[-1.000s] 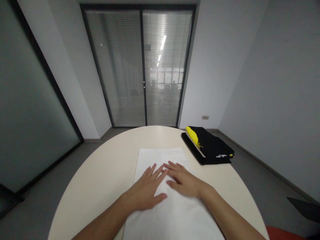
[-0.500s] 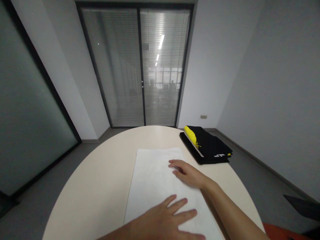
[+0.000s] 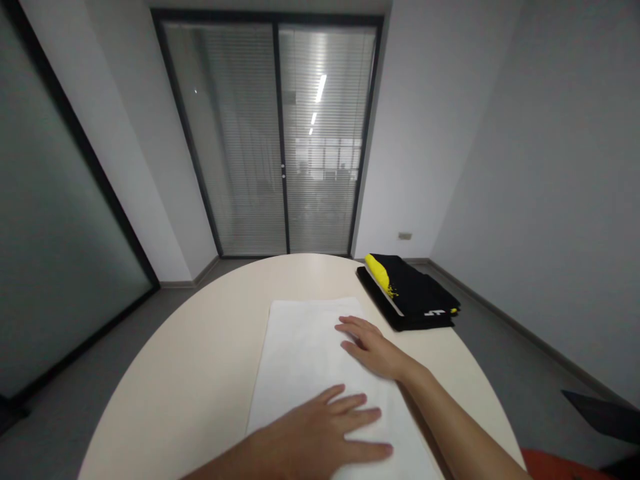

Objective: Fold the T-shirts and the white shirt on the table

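A flat white sheet, apparently folded cloth, lies lengthwise on the round table. Across its near part rests my left hand, palm down with the fingers spread apart. My right hand is farther up, at the right edge of the white cloth, fingers stretched out over it and the thumb apart. Neither hand grips anything. Both forearms reach in from the bottom of the view, and the left one covers part of the cloth's near left side.
A folded black garment stack with a yellow patch and white marks sits at the table's far right edge. Beneath everything is the pale round table. Beyond stand a glass door with blinds and grey walls. Something red shows at bottom right.
My left hand has slid slightly left and up over the white cloth. The right hand stays at about the same spot on the cloth. The whole view has shifted a little.
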The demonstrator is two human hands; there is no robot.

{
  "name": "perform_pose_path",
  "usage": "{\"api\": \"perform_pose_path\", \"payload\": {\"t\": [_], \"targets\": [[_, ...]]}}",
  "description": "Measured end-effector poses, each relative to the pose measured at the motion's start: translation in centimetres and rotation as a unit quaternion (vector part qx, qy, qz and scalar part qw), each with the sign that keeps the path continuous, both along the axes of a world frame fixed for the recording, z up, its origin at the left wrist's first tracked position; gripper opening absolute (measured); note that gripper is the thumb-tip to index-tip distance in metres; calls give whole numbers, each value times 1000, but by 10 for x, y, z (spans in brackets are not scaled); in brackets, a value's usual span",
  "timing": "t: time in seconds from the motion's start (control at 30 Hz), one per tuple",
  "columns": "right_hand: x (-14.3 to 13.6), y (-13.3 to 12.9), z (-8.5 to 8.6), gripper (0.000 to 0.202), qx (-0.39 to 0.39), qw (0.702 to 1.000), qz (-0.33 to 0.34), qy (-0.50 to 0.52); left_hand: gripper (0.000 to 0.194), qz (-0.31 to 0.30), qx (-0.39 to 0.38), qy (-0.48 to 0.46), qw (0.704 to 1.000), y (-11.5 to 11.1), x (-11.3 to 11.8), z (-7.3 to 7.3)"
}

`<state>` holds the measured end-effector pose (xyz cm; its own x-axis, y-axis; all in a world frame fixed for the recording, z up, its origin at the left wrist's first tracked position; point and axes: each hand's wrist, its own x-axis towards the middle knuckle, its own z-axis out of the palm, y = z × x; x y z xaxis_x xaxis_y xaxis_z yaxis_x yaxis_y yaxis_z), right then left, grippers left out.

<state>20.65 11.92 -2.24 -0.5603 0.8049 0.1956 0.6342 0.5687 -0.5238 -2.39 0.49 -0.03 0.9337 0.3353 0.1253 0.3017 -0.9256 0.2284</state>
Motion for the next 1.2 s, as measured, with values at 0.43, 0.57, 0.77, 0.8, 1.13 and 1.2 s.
{"api": "perform_pose_path", "payload": {"t": [0.43, 0.57, 0.77, 0.8, 1.13, 1.2], "targets": [[-3, -3, -2, 63, -35, 992, -98, -69, 61, 415, -39, -1, 909, 61, -61, -9], [-2, 4, -8, 49, -3, 990, -130, -44, 61, 512, -26, -9, 858, 82, -76, -29], [3, 23, -18, 43, 71, 974, -214, 10, 53, 573, 43, -65, 816, 101, -91, -36], [4, 27, -21, 47, 69, 968, -240, 10, 53, 568, 38, -84, 817, 105, -94, -38], [7, 50, -35, 60, 11, 955, -178, 235, 64, 504, -140, -386, 760, 130, -97, -53], [6, 54, -36, 63, -24, 941, -175, 290, 67, 499, -189, -436, 725, 132, -92, -50]]}}
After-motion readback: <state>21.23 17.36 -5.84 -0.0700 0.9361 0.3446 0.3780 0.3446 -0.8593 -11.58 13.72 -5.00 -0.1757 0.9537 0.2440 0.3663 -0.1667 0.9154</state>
